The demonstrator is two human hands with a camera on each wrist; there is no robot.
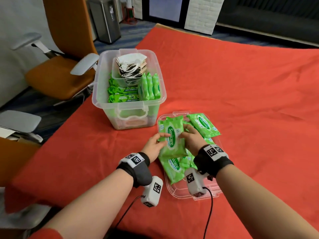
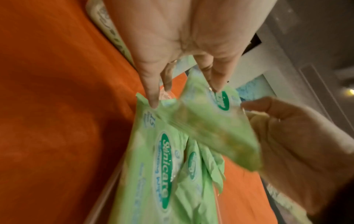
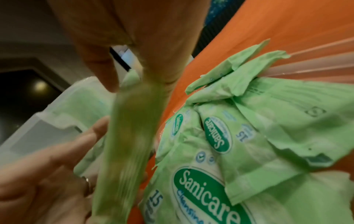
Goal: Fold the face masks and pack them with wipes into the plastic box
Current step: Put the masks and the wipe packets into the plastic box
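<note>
While the right hand [image 1: 189,140] grips it, green wipes pack [image 1: 173,138], white-lettered oval label

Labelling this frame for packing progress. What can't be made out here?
- Lifted wipes pack: motion-blurred in both wrist views, print unreadable there.
- Right hand: fingers hidden behind the pack in head view.
- Left hand: grip on pack unclear; fingers look straight.
- Face masks in plastic box: too small to count.
- Clear lid: mostly covered by loose packs and arms.
</note>
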